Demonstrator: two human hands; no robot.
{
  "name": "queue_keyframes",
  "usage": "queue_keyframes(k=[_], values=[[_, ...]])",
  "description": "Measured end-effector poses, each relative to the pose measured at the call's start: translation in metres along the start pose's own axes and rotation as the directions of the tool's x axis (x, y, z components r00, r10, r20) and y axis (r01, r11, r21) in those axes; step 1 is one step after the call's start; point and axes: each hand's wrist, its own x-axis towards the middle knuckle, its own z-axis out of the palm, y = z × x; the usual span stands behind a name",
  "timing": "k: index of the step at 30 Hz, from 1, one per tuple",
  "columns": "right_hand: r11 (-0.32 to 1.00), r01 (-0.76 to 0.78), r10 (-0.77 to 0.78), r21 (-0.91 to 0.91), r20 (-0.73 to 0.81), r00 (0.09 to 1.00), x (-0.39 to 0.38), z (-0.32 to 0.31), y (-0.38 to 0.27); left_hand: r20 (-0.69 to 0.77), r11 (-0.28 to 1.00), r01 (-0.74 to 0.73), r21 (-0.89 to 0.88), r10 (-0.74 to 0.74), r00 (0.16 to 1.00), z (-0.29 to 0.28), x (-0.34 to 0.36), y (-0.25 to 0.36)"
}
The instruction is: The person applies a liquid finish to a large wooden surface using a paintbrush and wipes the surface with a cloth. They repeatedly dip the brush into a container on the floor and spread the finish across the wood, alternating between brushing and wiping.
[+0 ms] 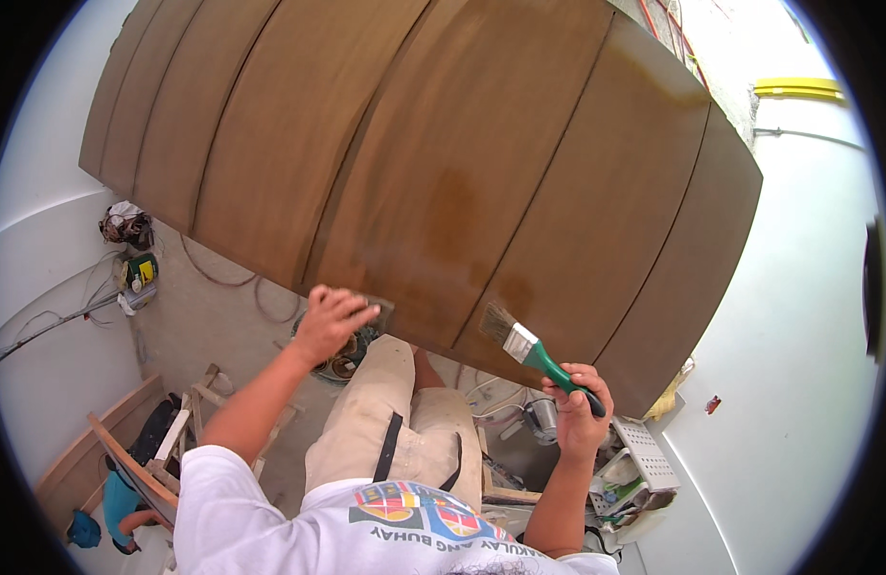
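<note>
A large brown wooden panel [299, 115] with dark grooves spans the upper view, glossy and wet-looking in places. My right hand [582, 407] is closed round the green handle of a paintbrush [548, 364]. Its bristles point up and left, over the panel's near part; whether they touch it I cannot tell. At the panel's near edge, my left hand [335, 324] is slightly blurred, fingers bent over a flat grey-green piece [380, 311] that looks like a pad or folded sandpaper. Most of that piece is hidden under the fingers.
Below my left hand sits a partly hidden round container [342, 364]. Cans [138, 273] and cables stand along the left wall. At lower left another person [126, 503] is near curved wooden pieces [131, 460]. A white perforated stool [644, 455] stands at right, near a metal can [540, 420].
</note>
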Motion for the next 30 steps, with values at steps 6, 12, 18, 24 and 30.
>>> queue_keyframes(k=[6,12,18,24,30], values=[[0.999,-0.049,0.049,0.007,0.013,0.999,0.002,-0.005,-0.006,-0.194,0.995,-0.035,0.097,0.053,0.98,-0.008,0.174,-0.078],[0.998,-0.048,0.049,0.035,-0.011,0.999,0.001,-0.004,-0.003,-0.359,0.988,-0.027,0.151,0.08,0.93,-0.031,0.332,-0.151],[1.0,-0.022,0.022,0.02,-0.007,1.0,0.011,0.004,-0.011,-0.429,0.966,0.06,0.25,0.055,0.902,-0.048,0.459,-0.219],[0.999,-0.033,0.033,0.007,0.006,0.999,0.025,0.01,-0.016,-0.392,0.944,0.125,0.306,0.005,0.92,-0.08,0.499,-0.246],[0.999,-0.026,0.025,0.029,0.014,1.0,0.031,0.011,-0.016,-0.364,0.981,-0.022,0.195,0.093,0.927,-0.052,0.343,-0.182]])
